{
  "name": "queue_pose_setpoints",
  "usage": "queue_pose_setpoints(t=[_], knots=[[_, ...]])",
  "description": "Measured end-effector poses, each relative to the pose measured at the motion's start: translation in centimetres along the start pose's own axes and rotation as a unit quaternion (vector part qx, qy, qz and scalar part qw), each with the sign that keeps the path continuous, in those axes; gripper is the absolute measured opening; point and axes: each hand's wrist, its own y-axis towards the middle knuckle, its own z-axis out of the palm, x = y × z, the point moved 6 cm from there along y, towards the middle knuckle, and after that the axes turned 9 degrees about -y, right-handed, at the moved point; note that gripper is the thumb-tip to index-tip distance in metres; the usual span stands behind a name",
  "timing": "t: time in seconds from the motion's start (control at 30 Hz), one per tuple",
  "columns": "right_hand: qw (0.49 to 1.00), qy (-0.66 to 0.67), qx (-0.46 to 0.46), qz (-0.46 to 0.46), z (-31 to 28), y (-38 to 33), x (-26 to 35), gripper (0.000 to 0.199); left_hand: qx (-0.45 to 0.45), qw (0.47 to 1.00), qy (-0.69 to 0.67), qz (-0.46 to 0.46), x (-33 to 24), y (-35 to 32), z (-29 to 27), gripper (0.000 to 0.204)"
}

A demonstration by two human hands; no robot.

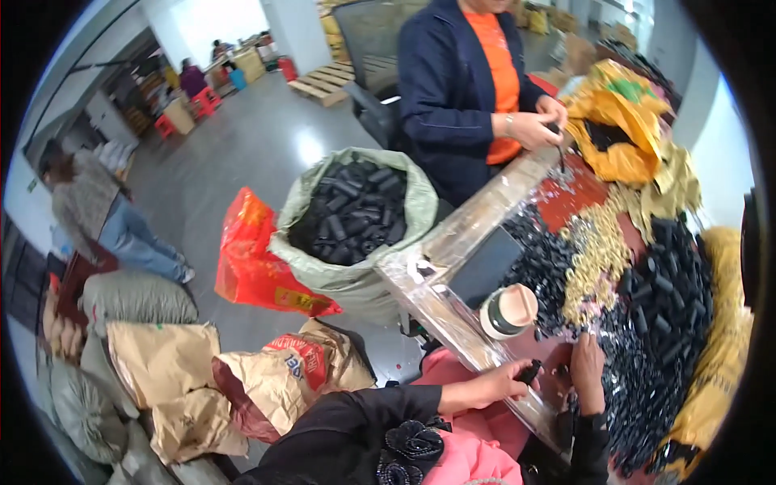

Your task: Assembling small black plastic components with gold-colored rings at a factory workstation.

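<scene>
My left hand (497, 385) reaches over the table's near edge and is closed on a short black cylinder part (529, 372). My right hand (588, 365) rests on the table just to the right, back up, with its fingertips down among small black parts (543, 271). Whether it holds one is hidden. A heap of larger black cylinders (671, 307) lies right of that hand, and a pile of gold metal pieces (600, 250) sits beyond it. Both my sleeves are black.
A co-worker in a navy jacket (440, 89) stands at the table's far end, handling something small. A grey-green sack of black cylinders (356, 212) stands left of the table (453, 315). A white cup (508, 311), a red bag (255, 263), brown paper sacks (174, 372) and yellow bags (618, 121) surround it.
</scene>
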Motion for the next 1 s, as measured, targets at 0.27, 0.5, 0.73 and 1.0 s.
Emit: queue_pose_setpoints(t=[0.27, 0.5, 0.73, 1.0], knots=[[0.931, 0.358, 0.026, 0.067, -2.9, -2.7, 1.8, 0.006, -0.042, 0.976, 0.199, 0.073, -0.5, 1.1, 0.3, 0.028], [0.707, 0.672, 0.073, 0.208, -4.0, -5.5, 5.2, 0.006, -0.041, 0.937, 0.329, 0.111, -1.3, 1.3, 2.1, 0.017], [0.628, 0.732, 0.089, 0.247, -3.9, -6.7, 5.4, 0.005, -0.039, 0.910, 0.384, 0.154, -2.6, 0.8, 3.7, 0.012], [0.606, 0.755, 0.073, 0.241, -3.5, -6.4, 6.7, 0.005, -0.047, 0.871, 0.383, 0.304, -2.9, 0.1, 3.2, 0.012]])
